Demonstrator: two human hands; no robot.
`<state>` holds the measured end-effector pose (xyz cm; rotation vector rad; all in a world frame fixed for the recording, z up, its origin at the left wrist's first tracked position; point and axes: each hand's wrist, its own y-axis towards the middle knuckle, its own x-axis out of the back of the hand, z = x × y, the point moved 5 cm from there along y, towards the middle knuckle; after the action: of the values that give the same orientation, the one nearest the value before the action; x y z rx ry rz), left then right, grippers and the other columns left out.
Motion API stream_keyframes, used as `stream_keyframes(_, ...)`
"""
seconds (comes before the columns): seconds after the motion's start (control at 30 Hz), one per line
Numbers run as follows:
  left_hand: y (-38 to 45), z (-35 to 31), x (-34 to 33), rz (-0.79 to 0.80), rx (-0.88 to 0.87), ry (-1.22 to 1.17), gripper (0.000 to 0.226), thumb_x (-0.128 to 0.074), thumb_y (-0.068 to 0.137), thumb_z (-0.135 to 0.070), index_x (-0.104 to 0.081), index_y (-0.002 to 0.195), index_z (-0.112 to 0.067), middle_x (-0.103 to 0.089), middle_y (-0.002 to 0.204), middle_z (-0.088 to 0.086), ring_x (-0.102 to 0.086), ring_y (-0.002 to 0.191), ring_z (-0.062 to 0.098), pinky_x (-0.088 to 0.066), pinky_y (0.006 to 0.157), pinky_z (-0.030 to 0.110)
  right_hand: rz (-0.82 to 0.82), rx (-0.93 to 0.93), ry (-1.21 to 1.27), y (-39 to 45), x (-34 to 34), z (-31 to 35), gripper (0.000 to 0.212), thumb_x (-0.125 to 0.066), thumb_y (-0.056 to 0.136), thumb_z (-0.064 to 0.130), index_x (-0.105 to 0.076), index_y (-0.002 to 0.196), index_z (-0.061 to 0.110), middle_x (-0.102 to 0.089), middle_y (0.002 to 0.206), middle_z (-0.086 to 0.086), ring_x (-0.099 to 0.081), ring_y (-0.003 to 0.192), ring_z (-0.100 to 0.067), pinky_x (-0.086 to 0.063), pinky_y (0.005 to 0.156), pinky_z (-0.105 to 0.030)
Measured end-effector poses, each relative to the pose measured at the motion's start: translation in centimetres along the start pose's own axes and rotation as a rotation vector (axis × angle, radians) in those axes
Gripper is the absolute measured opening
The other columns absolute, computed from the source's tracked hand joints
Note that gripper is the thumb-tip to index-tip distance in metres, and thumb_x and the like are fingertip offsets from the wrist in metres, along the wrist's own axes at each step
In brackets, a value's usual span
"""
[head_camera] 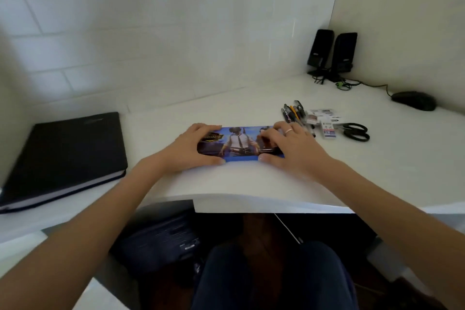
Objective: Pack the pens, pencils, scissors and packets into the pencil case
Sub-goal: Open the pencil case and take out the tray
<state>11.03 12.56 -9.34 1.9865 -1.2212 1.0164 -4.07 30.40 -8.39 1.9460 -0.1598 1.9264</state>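
Note:
A flat blue pencil case (pixel 239 142) with a printed game picture lies closed on the white desk, near the front edge. My left hand (pixel 193 148) grips its left end, thumb at the front edge. My right hand (pixel 289 148) holds its right end, fingers on the lid and thumb in front. Behind and right of the case lie several pens and pencils (pixel 293 113) in a bunch. Small white packets (pixel 324 122) rest beside them, and black-handled scissors (pixel 354 131) lie further right.
A closed black notebook (pixel 65 156) lies on the left of the white desk (pixel 226 181). Two black speakers (pixel 332 54) with cables stand in the back right corner. A black mouse (pixel 414 100) sits at the right. Tiled walls enclose the back and right.

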Motion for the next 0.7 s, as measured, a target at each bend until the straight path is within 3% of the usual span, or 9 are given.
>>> stream_keyframes(0.1,-0.3,-0.1,-0.5,-0.023,-0.033,-0.128,0.084,-0.08,0.065,-0.043,-0.039,0.137,-0.033,-0.035,0.131,-0.006,-0.038,0.117,0.003,-0.029,0.104,0.019,0.021,0.028,0.191,0.0,-0.3,0.1,0.06,-0.048,0.084,0.062,-0.042,0.128,0.021,-0.033,0.146,-0.009,-0.027,0.138,-0.028,-0.036,0.106,-0.043)
stream_keyframes(0.2,0.0,0.2,-0.7,-0.058,-0.057,-0.131,0.087,-0.08,0.057,-0.053,-0.041,0.132,-0.036,-0.036,0.128,-0.009,-0.037,0.117,0.0,-0.026,0.101,0.011,0.034,0.067,0.145,0.2,-1.0,0.2,0.064,-0.043,0.087,0.059,-0.037,0.136,0.018,-0.031,0.151,-0.007,-0.021,0.145,-0.024,-0.03,0.113,-0.041)
stream_keyframes(0.27,-0.1,0.3,-0.8,-0.091,-0.08,-0.129,0.089,-0.071,0.051,-0.064,-0.041,0.131,-0.038,-0.038,0.126,-0.01,-0.037,0.117,0.0,-0.023,0.098,0.007,0.025,0.115,0.057,0.5,-0.6,0.3,0.054,-0.041,0.09,0.054,-0.041,0.129,0.017,-0.042,0.144,-0.011,-0.029,0.14,-0.024,-0.033,0.109,-0.036)
stream_keyframes(0.37,0.0,0.4,-0.9,-0.104,-0.095,-0.115,0.091,-0.067,0.051,-0.066,-0.042,0.133,-0.036,-0.038,0.127,-0.01,-0.039,0.117,0.001,-0.023,0.097,0.006,-0.102,0.114,0.071,1.0,1.1,0.3,0.03,-0.036,0.098,0.037,-0.049,0.103,0.011,-0.059,0.085,-0.009,-0.06,0.095,-0.032,-0.036,0.068,-0.033)
stream_keyframes(0.43,0.0,0.5,-0.9,-0.108,-0.094,-0.116,0.092,-0.067,0.051,-0.066,-0.042,0.133,-0.035,-0.039,0.127,-0.01,-0.039,0.117,0.0,-0.022,0.094,0.001,-0.119,0.121,0.014,1.5,1.8,0.0,0.032,-0.034,0.098,0.038,-0.051,0.101,0.01,-0.059,0.073,-0.009,-0.062,0.077,-0.034,-0.038,0.059,-0.036)
stream_keyframes(0.5,0.1,0.5,-0.9,-0.112,-0.095,-0.12,0.091,-0.068,0.05,-0.066,-0.042,0.132,-0.036,-0.04,0.128,-0.009,-0.039,0.117,-0.001,-0.022,0.094,-0.001,-0.055,0.142,-0.018,1.7,2.2,0.4,0.046,-0.035,0.09,0.057,-0.053,0.108,0.018,-0.062,0.08,-0.003,-0.062,0.081,-0.031,-0.046,0.066,-0.036)
stream_keyframes(0.57,0.1,0.6,-0.8,-0.116,-0.097,-0.122,0.089,-0.068,0.049,-0.067,-0.042,0.129,-0.039,-0.04,0.129,-0.008,-0.039,0.117,-0.001,-0.022,0.094,0.0,0.014,0.146,-0.075,2.1,2.0,1.1,0.065,-0.037,0.079,0.072,-0.05,0.124,0.027,-0.06,0.107,-0.003,-0.059,0.098,-0.026,-0.047,0.08,-0.035)
stream_keyframes(0.63,0.2,0.6,-0.9,-0.11,-0.097,-0.127,0.086,-0.067,0.049,-0.066,-0.04,0.127,-0.042,-0.038,0.128,-0.009,-0.039,0.117,0.0,-0.022,0.096,0.002,0.058,0.165,-0.132,2.7,0.9,1.6,0.082,-0.042,0.075,0.076,-0.033,0.143,0.029,-0.049,0.133,-0.005,-0.05,0.117,-0.027,-0.041,0.094,-0.035)
stream_keyframes(0.7,0.3,0.6,-0.9,-0.119,-0.108,-0.119,0.087,-0.067,0.05,-0.066,-0.041,0.129,-0.041,-0.038,0.128,-0.009,-0.039,0.118,0.001,-0.023,0.099,0.007,0.075,0.169,-0.072,3.2,-0.3,1.5,0.091,-0.04,0.074,0.078,-0.022,0.149,0.029,-0.045,0.141,-0.006,-0.046,0.123,-0.027,-0.037,0.1,-0.035)
